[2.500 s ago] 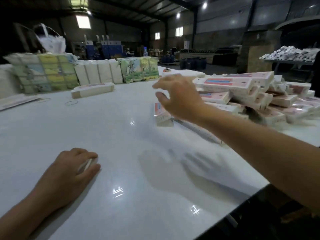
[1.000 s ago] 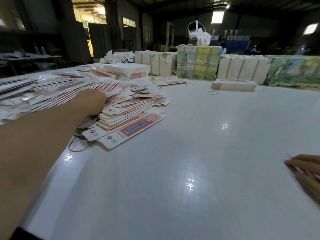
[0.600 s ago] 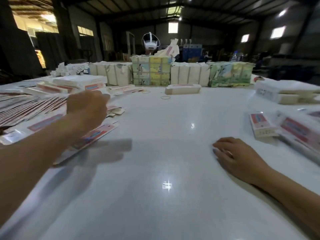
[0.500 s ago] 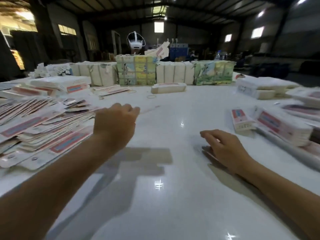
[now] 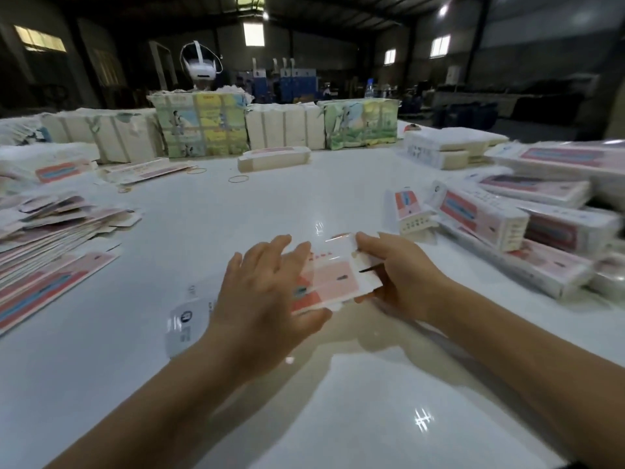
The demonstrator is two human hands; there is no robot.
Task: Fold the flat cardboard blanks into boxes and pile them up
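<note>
While both hands meet at the near middle of the white bench (image 5: 236, 225), one flat cardboard blank (image 5: 333, 275) lies between them.
Curled round the blank's right end, the right hand (image 5: 402, 275) makes a closed grip on it, thumb on top and fingers underneath, while the left hand (image 5: 267, 292) rests over the blank's left part with fingers spread and nearly straight, so its grip is open; motion blur hides whether the blank is lifted off the surface. Fanned out at the left edge is the heap of flat blanks (image 5: 50, 242), well apart from the hands, and at the right the pile of folded boxes (image 5: 527, 228) sits stacked lengthwise. Along the far side stands a row of wrapped bundles (image 5: 270, 130), with a single folded box (image 5: 274, 159) and a rubber band (image 5: 238, 179) just in front of it.
</note>
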